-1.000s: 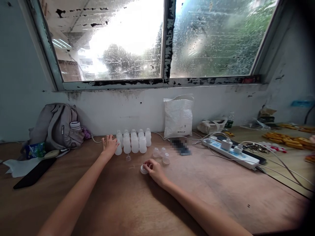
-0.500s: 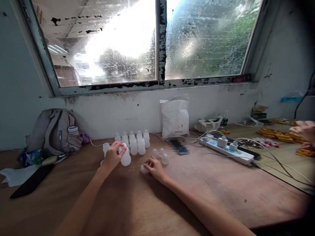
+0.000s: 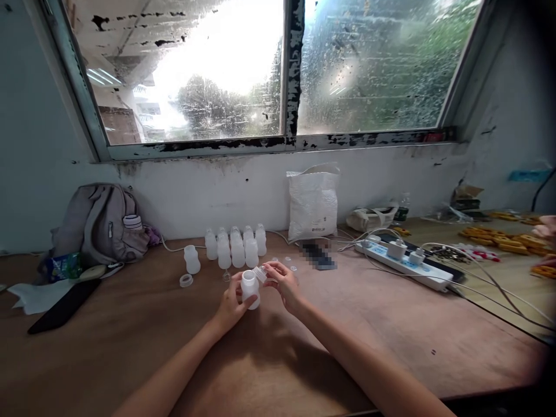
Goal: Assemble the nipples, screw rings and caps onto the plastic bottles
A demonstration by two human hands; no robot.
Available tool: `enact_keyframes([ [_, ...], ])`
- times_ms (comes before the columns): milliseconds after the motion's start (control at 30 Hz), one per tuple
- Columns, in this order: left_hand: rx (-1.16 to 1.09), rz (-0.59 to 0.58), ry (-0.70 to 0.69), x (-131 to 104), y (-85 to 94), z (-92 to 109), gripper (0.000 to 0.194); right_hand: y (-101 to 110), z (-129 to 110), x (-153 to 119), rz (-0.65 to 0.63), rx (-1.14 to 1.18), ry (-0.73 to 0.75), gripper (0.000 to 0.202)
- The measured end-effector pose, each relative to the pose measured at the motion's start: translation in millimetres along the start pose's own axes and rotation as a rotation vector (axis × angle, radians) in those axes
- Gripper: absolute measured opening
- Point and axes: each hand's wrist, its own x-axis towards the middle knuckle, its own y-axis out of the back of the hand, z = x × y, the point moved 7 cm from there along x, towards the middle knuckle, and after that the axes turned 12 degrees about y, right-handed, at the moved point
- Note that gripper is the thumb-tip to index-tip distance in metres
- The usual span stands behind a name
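My left hand (image 3: 233,302) is wrapped round a frosted white baby bottle (image 3: 250,292), its open mouth facing up. My right hand (image 3: 283,284) pinches a translucent screw ring (image 3: 260,273) right beside the bottle's rim. The ring is tilted; whether it touches the rim I cannot tell. Behind the hands several bottles (image 3: 237,250) with clear tops stand in a cluster. Left of them is an uncapped bottle (image 3: 191,260), with a loose ring (image 3: 186,281) on the table in front. A small clear piece (image 3: 226,275) lies near my left hand. Clear domed caps (image 3: 293,269) are partly hidden behind my right hand.
A white pouch (image 3: 313,202) stands against the wall. A phone-like dark object (image 3: 319,256), blurred, lies before it. A power strip (image 3: 403,263) with cables stretches across the right. At left are a backpack (image 3: 104,226) and a black flat case (image 3: 65,306). Another person's hand (image 3: 545,229) shows at far right, near yellow parts (image 3: 504,237).
My right hand has lifted the ring off the table to the bottle's mouth. My left hand has brought the bottle right and turned it mouth up. The view has shifted slightly.
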Motion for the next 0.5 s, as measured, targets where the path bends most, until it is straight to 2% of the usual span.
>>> enact_keyframes([
  [67, -0.002, -0.134, 0.036, -0.6, -9.9, -1.4, 0.047, -5.5, -5.3, -3.0, 0.000, 0.028, 0.019, 0.030],
  [133, 0.021, -0.197, 0.044, -2.5, -13.5, 0.5, 0.044, -9.0, -10.9, -4.9, -0.005, 0.031, 0.046, 0.029],
  [200, 0.050, -0.205, 0.038, -4.4, -12.9, 3.8, 0.045, -12.5, -18.3, -6.4, -0.040, 0.000, 0.097, 0.029],
  [367, 0.071, -0.256, 0.047, -8.2, -15.7, 7.5, 0.044, -29.8, -33.1, -16.1, -0.250, -0.149, 0.203, 0.032],
  [500, 0.047, -0.281, 0.029, -9.3, -17.7, 8.8, 0.046, -36.2, -38.8, -22.7, -0.324, -0.259, 0.305, 0.034],
])
